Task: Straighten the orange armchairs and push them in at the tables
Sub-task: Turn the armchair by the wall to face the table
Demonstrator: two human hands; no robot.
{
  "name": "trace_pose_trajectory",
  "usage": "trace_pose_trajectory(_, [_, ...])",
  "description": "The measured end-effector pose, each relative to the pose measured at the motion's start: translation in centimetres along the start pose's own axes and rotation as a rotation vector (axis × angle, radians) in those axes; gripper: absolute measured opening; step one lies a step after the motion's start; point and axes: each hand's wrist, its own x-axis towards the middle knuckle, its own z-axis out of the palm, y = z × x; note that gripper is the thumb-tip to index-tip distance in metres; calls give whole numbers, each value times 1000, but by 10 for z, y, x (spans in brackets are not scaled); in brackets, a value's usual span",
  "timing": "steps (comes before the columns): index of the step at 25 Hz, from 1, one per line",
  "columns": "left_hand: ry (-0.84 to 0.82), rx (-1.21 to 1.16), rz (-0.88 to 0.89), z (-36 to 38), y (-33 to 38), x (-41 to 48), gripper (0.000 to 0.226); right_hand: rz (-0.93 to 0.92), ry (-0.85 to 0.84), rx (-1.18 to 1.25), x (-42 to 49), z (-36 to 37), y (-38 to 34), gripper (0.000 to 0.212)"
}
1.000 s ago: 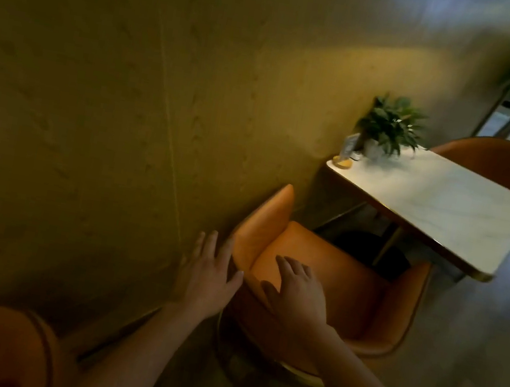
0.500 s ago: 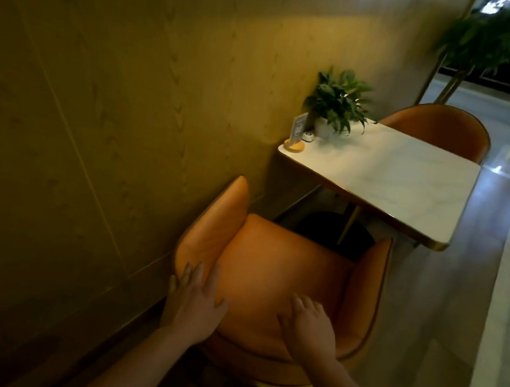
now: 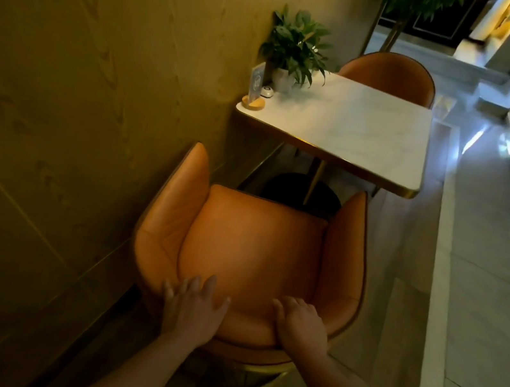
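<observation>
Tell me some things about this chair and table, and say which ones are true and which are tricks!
1. The left hand and the right hand both rest on the backrest of the near orange armchair. True.
2. A potted plant stands on the table beside the wall. True.
3. The near orange armchair's seat is tucked under the table. False: the whole seat stands short of the table's edge.
4. Nothing stands at the table's far side. False: a far orange armchair stands there.
</observation>
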Motion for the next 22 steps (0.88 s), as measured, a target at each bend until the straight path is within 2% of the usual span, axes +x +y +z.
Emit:
trace_pose_trajectory(3, [79, 36, 14, 6, 2, -1, 73, 6, 12, 32, -3, 2, -1, 46])
trace_pose_trajectory(7, [88, 36, -12, 7, 4, 2, 73, -75, 7, -20, -4, 2, 0, 41])
trace_pose_trajectory(12, [128, 45, -13, 10, 4, 4, 69, -89, 35, -75, -3, 6, 0, 37])
trace_pose_trajectory(15, [160, 40, -1, 11, 2, 6, 67, -104, 7, -41, -3, 5, -1, 27])
trace_pose_trajectory(17, [185, 21, 13, 11, 0, 4, 66, -73, -80, -1, -6, 7, -3, 19])
trace_pose_trajectory(22, [202, -3, 57, 11, -10, -1, 64, -30, 2, 17, -12, 18, -7, 37])
